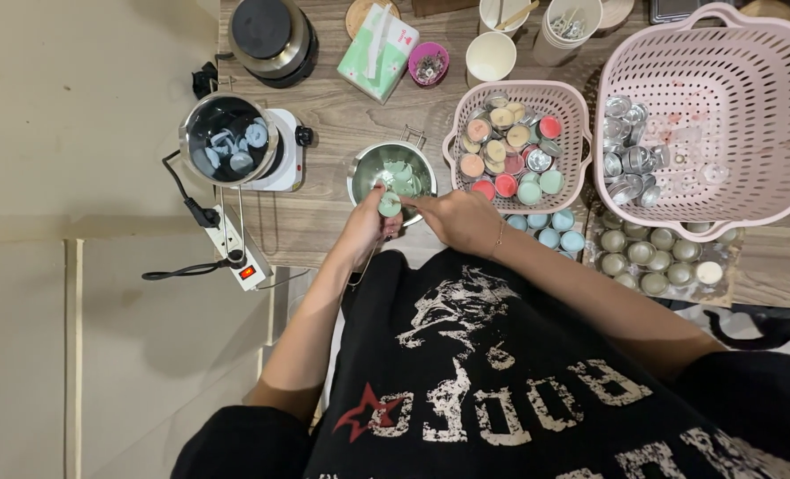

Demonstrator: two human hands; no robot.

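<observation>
My left hand (pixel 368 223) holds a small pale green wax disc (pixel 390 206) over the near rim of a small steel pot (pixel 368 168) that contains more pale green pieces. My right hand (pixel 459 218) is closed beside it, its fingers pinching at the same disc; what it grips is hidden. Right behind my right hand stands a small pink basket (pixel 572 106) filled with round tealight candles in cream, red, green and orange.
A large pink basket (pixel 750 53) of empty metal cups is at the right. Trays of blue candles (pixel 555 232) and filled cups (pixel 657 257) lie on the wooden table (pixel 324 213). A pot on a white hotplate (pixel 228 137), power strip (pixel 235 248), tissue pack (pixel 377 40) and paper cups (pixel 491 55) stand around.
</observation>
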